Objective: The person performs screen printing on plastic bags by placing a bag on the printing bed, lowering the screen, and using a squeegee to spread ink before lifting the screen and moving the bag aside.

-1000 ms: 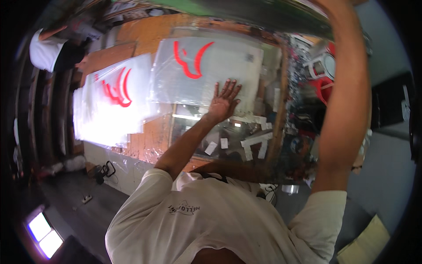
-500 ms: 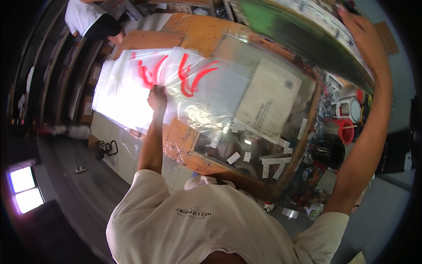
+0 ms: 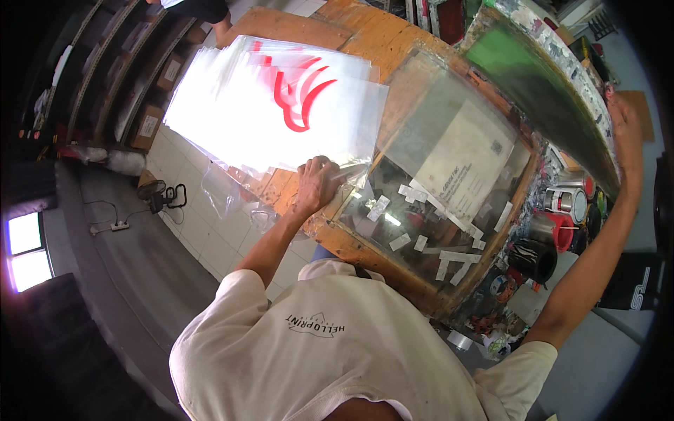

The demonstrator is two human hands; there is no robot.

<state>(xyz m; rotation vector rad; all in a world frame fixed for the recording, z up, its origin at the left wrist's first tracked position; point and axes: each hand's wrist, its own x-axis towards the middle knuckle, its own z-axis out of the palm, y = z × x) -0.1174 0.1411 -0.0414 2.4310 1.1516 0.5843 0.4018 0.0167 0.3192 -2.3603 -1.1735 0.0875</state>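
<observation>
At the near right corner of a stack of clear plastic sheets point(image 3: 232, 91) is my left hand point(image 3: 319, 184), its fingers curled closed on the edge of the top plastic sheet point(image 3: 359, 158). Bold red strokes are printed on that sheet, and more red shows through from those beneath. My right hand point(image 3: 622, 119), arm stretched out to the far right, grips the edge of a screen printing frame point(image 3: 562, 67). Its green mesh stands tilted up over the right side of the table. Under it lies a glass plate point(image 3: 379, 203) with a pale printed sheet point(image 3: 456, 161) and several white tape pieces.
Paint cans point(image 3: 566, 201) and a red cup point(image 3: 562, 231) crowd the table's right side. A wooden table point(image 3: 337, 35) carries the stack. Shelves with boxes point(image 3: 146, 126) line the left, and a small black fan point(image 3: 152, 195) stands on the left. Another person point(image 3: 200, 8) is at the far left.
The printed sheet has shifted left onto the stack. My left hand has moved right and nearer, to the stack's near corner. The view has turned; my right hand stays on the frame.
</observation>
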